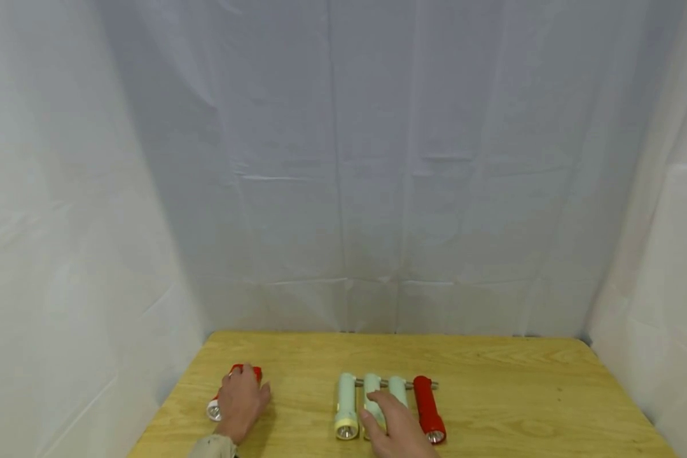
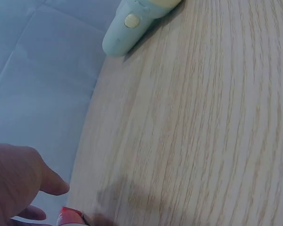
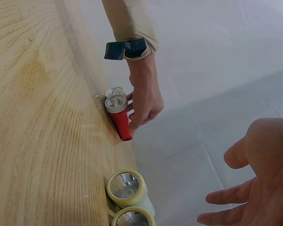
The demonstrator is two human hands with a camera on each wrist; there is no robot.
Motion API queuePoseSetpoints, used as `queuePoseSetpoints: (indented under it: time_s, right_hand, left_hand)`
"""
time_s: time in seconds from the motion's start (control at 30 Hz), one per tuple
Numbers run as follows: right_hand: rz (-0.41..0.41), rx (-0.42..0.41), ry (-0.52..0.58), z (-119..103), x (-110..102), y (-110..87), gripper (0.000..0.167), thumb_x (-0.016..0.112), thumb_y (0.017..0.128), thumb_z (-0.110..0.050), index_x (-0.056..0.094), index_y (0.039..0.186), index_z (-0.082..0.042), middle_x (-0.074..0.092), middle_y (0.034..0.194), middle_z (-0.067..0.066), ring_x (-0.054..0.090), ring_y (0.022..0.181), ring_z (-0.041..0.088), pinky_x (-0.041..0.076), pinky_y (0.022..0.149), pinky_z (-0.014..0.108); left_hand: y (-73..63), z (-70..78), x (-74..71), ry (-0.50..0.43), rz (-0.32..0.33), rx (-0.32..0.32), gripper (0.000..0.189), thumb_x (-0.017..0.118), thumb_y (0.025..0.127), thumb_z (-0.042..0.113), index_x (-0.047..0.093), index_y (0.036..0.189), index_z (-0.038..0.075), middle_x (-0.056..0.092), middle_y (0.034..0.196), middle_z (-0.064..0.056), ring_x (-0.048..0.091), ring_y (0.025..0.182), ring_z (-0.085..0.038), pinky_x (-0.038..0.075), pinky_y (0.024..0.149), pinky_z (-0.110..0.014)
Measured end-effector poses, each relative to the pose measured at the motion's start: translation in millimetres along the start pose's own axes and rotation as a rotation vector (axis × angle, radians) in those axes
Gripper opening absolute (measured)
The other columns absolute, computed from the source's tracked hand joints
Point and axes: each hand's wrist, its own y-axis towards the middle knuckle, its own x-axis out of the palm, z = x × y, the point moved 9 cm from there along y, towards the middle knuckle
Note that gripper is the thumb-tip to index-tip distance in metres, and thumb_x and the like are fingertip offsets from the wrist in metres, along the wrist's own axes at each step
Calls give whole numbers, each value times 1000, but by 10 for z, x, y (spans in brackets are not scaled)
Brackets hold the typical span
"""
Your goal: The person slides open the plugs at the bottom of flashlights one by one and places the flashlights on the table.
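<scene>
At the left of the table, my left hand [image 1: 242, 397] is over a red flashlight [image 1: 213, 407]. In the right wrist view, this hand [image 3: 147, 101] is right beside the red flashlight [image 3: 120, 121], and a second clear lens [image 3: 114, 91] shows behind it. The left wrist view has the thumb [image 2: 53, 182] extended, apart from a red end [image 2: 70, 216]. My right hand [image 1: 399, 429] hovers with fingers spread at a row of pale green flashlights [image 1: 346, 397]; it partly hides two of them. In its own wrist view the right hand [image 3: 259, 183] holds nothing.
Another red flashlight [image 1: 428, 407] lies at the row's right end. Short silver rod-like pieces [image 1: 384, 383] show between and behind the flashlights' far ends. White sheeting [image 1: 343, 191] hangs behind and on both sides of the wooden table [image 1: 521, 394].
</scene>
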Motion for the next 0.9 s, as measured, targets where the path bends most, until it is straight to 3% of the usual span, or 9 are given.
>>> queuePoseSetpoints:
  time_s: [0.4,0.77,0.9]
  right_hand:
    - [-4,2,-8,54,19,-6,60,52,104,-46,52,140,3,55,144,24,49,136,49,39,107,68]
    - [-25,45,57,222,20,57,63,53,103,-48,51,142,1,54,145,25,50,134,50,41,104,69]
    - [-28,56,63,230,-8,74,64,53,103,-49,51,142,1,53,145,26,50,133,50,42,102,69]
  left_hand:
    - [10,-98,86,-22,-80,-84,47,71,86,22,57,113,-13,61,103,-35,60,93,-50,52,80,-62]
    - [9,-20,118,-27,-24,5,34,69,80,10,54,99,-13,62,87,-34,62,81,-49,52,77,-60]
    - [43,15,142,-64,-64,-13,36,67,80,10,52,103,-13,60,88,-34,63,80,-48,54,69,-58]
